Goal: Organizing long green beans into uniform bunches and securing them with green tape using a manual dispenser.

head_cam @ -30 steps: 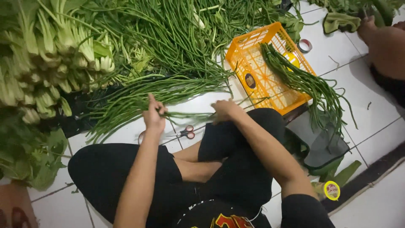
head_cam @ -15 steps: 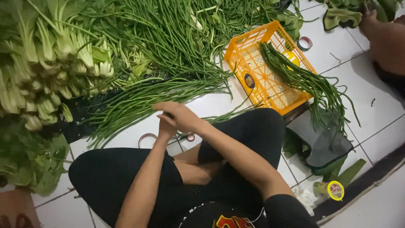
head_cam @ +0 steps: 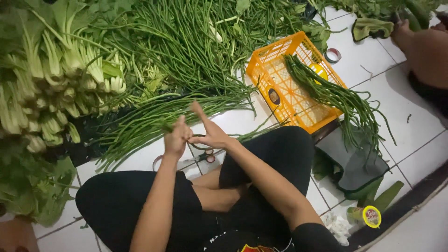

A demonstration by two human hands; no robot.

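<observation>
**Hands meet over the long beans**

I see my left hand [head_cam: 176, 138] and right hand [head_cam: 210, 134] raised together above the white tiled floor [head_cam: 420, 126], touching at the fingertips. The left grip is pressed together, pinching a few long beans [head_cam: 154, 122] at their near ends; the right grip is spread, with the forefinger pointing up and far. The beans trail away to the left and join a loose heap lying on the floor just beyond my knees.

Under the hands, scissors [head_cam: 205, 156] with red handles lie on the tile. To the right stands an orange plastic crate [head_cam: 280, 79], tilted, with a round dark sticker on its near wall and a bundle of beans [head_cam: 345, 100] draped over its right edge. Far right of it lies a roll of tape [head_cam: 332, 55]. At the near right corner sits a small round yellow lid [head_cam: 372, 216] with red print. On the left, leafy greens [head_cam: 51, 79] with pale stalks are piled.
</observation>
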